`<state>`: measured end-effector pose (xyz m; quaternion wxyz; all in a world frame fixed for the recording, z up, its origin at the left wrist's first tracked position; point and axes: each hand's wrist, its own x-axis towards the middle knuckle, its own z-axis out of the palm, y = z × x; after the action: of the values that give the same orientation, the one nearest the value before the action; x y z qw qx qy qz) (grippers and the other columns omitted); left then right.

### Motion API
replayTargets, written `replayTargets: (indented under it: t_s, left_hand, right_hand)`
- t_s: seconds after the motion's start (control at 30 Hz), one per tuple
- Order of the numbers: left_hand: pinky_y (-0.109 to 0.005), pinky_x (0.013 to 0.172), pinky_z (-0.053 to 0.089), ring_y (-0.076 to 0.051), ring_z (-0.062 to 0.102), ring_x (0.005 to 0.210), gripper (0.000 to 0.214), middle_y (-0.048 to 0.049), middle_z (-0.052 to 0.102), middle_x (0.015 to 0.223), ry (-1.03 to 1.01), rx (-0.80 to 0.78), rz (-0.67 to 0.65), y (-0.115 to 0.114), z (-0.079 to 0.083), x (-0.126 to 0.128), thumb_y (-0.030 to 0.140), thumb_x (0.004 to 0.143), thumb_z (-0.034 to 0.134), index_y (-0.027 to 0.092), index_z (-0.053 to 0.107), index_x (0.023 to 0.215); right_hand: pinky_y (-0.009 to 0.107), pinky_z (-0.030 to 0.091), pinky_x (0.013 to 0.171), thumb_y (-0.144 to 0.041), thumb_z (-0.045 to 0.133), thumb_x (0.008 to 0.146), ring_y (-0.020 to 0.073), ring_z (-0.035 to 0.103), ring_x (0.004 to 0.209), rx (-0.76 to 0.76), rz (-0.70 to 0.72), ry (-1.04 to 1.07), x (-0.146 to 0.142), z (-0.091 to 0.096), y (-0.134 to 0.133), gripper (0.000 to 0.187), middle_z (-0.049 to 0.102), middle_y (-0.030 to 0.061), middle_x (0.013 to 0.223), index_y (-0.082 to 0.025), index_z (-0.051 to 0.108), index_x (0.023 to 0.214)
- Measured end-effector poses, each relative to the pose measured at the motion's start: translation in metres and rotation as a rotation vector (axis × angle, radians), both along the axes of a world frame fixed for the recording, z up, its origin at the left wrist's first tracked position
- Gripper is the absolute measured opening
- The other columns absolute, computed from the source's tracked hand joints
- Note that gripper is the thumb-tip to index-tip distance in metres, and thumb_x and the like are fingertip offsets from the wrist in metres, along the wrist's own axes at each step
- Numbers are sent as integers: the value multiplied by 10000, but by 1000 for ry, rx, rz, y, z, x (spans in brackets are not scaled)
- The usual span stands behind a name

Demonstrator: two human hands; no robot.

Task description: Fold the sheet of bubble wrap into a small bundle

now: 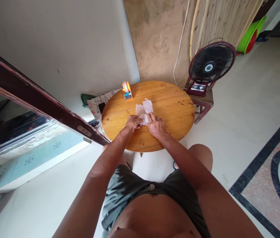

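A piece of clear bubble wrap [140, 109], partly folded over itself, lies on the round wooden table [174, 99]. Its near left edge is pinched between the thumb and fingers of my left hand [134, 122]. My right hand [156, 125] rests palm down at the near right side, fingers stretched out and touching the wrap. The far right flap of the wrap sticks out beyond my right fingertips. Whether anything lies inside the folds, I cannot tell. An orange and blue tape dispenser [127, 90] with a roll of tape stands near the table's far left edge.
A black fan [208, 67] stands on a wooden stool [205, 99] right of the table. A white cable [180, 41] hangs behind it. Dark phone-like object [101, 107] lies on printed sheeting at the left. A dark door frame [43, 102] slants along the left side.
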<state>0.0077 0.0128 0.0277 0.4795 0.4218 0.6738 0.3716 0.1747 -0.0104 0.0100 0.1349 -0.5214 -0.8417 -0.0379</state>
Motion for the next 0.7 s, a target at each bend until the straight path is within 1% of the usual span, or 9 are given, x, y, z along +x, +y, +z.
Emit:
replayTargets:
  t_s: [0.07, 0.17, 0.23, 0.3, 0.37, 0.47, 0.5, 0.63, 0.7]
  left_hand:
    - [-242, 515, 475, -111, 544, 482, 224, -3, 599, 572, 59, 11, 34, 4, -2, 5, 276, 719, 794, 148, 617, 769]
    - [-237, 542, 437, -115, 522, 507, 191, 30, 523, 531, 135, 54, 59, 8, -8, 11, 259, 722, 753, 166, 587, 706]
    - [-232, 571, 410, -131, 536, 573, 190, 30, 507, 541, 270, 144, 53, 8, -12, 12, 256, 711, 735, 174, 571, 662]
    - [-234, 603, 397, -142, 543, 638, 187, 16, 537, 586, 451, 267, 38, 8, -14, 13, 264, 721, 709, 182, 560, 642]
    - [-240, 635, 400, -141, 536, 665, 164, 7, 579, 646, 567, 345, 29, 7, -16, 13, 266, 745, 682, 186, 566, 662]
    - [-246, 681, 418, -145, 551, 695, 93, -1, 633, 732, 585, 342, 45, 8, -17, 13, 246, 759, 677, 185, 607, 769]
    - [-249, 693, 425, -151, 566, 712, 111, -6, 648, 759, 574, 322, 58, 9, -18, 14, 238, 753, 687, 184, 622, 825]
    - [-272, 763, 450, -197, 645, 825, 390, -47, 701, 879, 510, 250, 89, 16, -17, 15, 215, 738, 729, 169, 620, 1110]
    - [-283, 807, 458, -221, 673, 898, 477, -70, 717, 949, 480, 254, 88, 19, -16, 16, 192, 739, 724, 164, 597, 1198]
  right_hand:
    - [475, 439, 990, -284, 354, 1017, 345, 555, 1221, -3, 6, 3, 0, 1, 0, 601, 343, 246, 1622, -93, 331, 1587]
    - [469, 437, 998, -292, 380, 1010, 347, 539, 1244, -7, 6, 1, 1, 2, -1, 605, 337, 237, 1628, -94, 343, 1580]
    - [465, 435, 1002, -293, 387, 1008, 346, 534, 1253, -11, -3, -3, 0, 2, -1, 599, 337, 231, 1630, -97, 357, 1574]
    - [463, 437, 998, -293, 391, 1007, 346, 537, 1249, -10, -5, -7, 0, 1, 0, 599, 332, 229, 1634, -98, 359, 1572]
    - [465, 440, 989, -295, 399, 1005, 348, 540, 1243, -6, 1, -9, 0, 0, 1, 601, 320, 231, 1639, -96, 359, 1571]
    - [470, 436, 996, -290, 407, 1004, 348, 534, 1256, -4, 1, -2, 0, -1, 1, 598, 310, 232, 1643, -98, 360, 1569]
    - [470, 434, 999, -291, 411, 1004, 348, 532, 1260, -6, -3, 0, -1, -1, 1, 597, 311, 232, 1643, -100, 361, 1568]
    - [465, 436, 993, -349, 442, 1008, 353, 534, 1254, -13, -4, 4, -1, 1, 0, 617, 326, 235, 1635, -96, 365, 1565]
    - [461, 438, 989, -388, 453, 1008, 354, 539, 1245, -12, -6, 12, -1, 1, 0, 631, 333, 237, 1631, -93, 375, 1560]
